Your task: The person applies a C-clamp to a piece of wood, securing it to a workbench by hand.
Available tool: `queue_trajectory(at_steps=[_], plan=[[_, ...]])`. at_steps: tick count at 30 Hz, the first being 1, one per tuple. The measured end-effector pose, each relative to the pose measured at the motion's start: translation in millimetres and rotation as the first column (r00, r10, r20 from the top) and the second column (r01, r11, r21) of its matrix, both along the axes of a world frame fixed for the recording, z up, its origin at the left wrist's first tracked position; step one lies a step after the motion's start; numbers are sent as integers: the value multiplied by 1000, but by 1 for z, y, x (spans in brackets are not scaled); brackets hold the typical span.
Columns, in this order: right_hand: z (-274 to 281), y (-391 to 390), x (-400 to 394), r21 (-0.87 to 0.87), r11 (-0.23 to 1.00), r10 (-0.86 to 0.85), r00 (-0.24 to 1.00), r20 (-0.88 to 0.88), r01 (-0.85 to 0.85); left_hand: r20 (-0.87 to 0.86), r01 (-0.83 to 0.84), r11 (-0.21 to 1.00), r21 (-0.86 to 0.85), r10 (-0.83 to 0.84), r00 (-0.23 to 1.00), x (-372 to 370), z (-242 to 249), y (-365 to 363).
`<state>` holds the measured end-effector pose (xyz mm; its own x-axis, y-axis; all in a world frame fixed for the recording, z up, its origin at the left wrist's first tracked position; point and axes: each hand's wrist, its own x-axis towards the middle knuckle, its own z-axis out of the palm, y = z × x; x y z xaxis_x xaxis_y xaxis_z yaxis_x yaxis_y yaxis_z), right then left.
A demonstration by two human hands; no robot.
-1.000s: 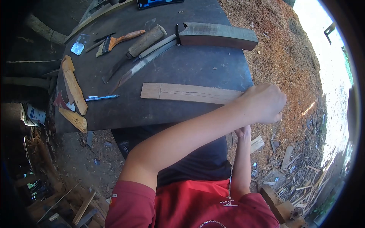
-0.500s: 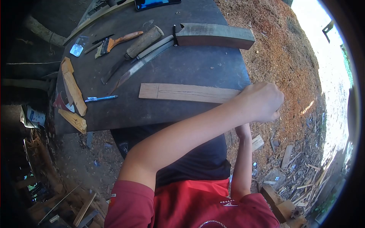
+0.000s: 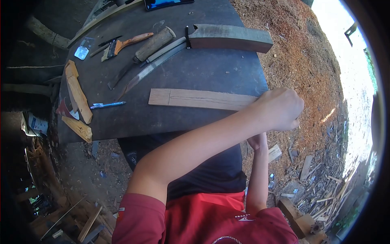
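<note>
My left hand (image 3: 282,109) is closed in a fist at the table's right edge, its arm stretched across my body. What its fingers wrap round is hidden. A flat wooden strip (image 3: 203,99) with a dark drawn line lies on the dark table (image 3: 134,118); its right end disappears behind my left wrist. Below that forearm, near the table edge, my right hand (image 3: 258,140) shows only in part, with its fingers mostly hidden.
Across the table lie a pen (image 3: 107,105), a brush (image 3: 129,43), a wooden-handled chisel (image 3: 154,44), a long blade (image 3: 150,70), a plane-like block (image 3: 229,38), a phone (image 3: 166,3) and carved wood pieces (image 3: 79,95). Sawdust (image 3: 308,73) covers the ground.
My right hand has shifted slightly left below the left forearm, and more of its palm side shows. My left hand has hardly moved.
</note>
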<state>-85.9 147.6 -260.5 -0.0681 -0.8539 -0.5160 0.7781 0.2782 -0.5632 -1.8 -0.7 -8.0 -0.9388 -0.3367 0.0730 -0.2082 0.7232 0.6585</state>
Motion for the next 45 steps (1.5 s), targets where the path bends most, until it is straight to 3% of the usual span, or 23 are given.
queue_trajectory(at_steps=[3, 6, 9, 12, 21, 24, 26, 28, 30, 33, 36, 42, 45], plan=[[-5, 4, -9, -36, 997, 71, 982, 175, -66, -17, -3, 1000, 0, 3, 1000, 0, -2, 0], [-23, 6, -18, -178, 977, 181, 911, 372, -121, -18, 2, 1000, 1, -2, 1000, 0, -1, 0], [-18, 5, -14, -164, 981, 153, 944, 294, -107, -32, -3, 1000, -5, 2, 999, -1, -2, 0], [-20, 7, -5, -97, 995, 10, 987, 158, 6, -46, -12, 1000, 2, 12, 999, 0, -2, 0], [-42, 11, -1, -74, 995, 75, 993, 88, -68, -22, -7, 1000, 9, 7, 1000, 2, 0, 0], [-34, 6, 8, -11, 999, -34, 995, 98, 35, -22, -7, 1000, 14, 7, 1000, 0, -1, 1], [-57, 9, -5, -71, 994, -55, 942, 330, 84, -19, -9, 1000, 20, 9, 1000, 0, -1, 1], [-42, 3, -1, -63, 989, -97, 916, 390, 131, -15, -6, 1000, 26, 6, 1000, 1, 0, 0], [-13, -5, 10, 0, 984, -169, 945, 281, 176, -20, -5, 1000, 27, 6, 1000, 0, -1, 0], [-34, -4, 0, -23, 996, -80, 957, 280, 90, -25, -13, 1000, 19, 13, 1000, 0, -2, 1], [-36, -4, -3, 7, 994, -108, 964, 241, 110, -10, -19, 1000, 18, 19, 1000, 2, 1, 1], [-50, 4, -7, -74, 993, -78, 972, 221, 97, -13, -12, 1000, 25, 12, 1000, 1, 0, 1], [-61, 10, -11, -83, 993, -55, 953, 297, 83, 4, -7, 999, 33, 7, 1000, 2, 1, 0]])
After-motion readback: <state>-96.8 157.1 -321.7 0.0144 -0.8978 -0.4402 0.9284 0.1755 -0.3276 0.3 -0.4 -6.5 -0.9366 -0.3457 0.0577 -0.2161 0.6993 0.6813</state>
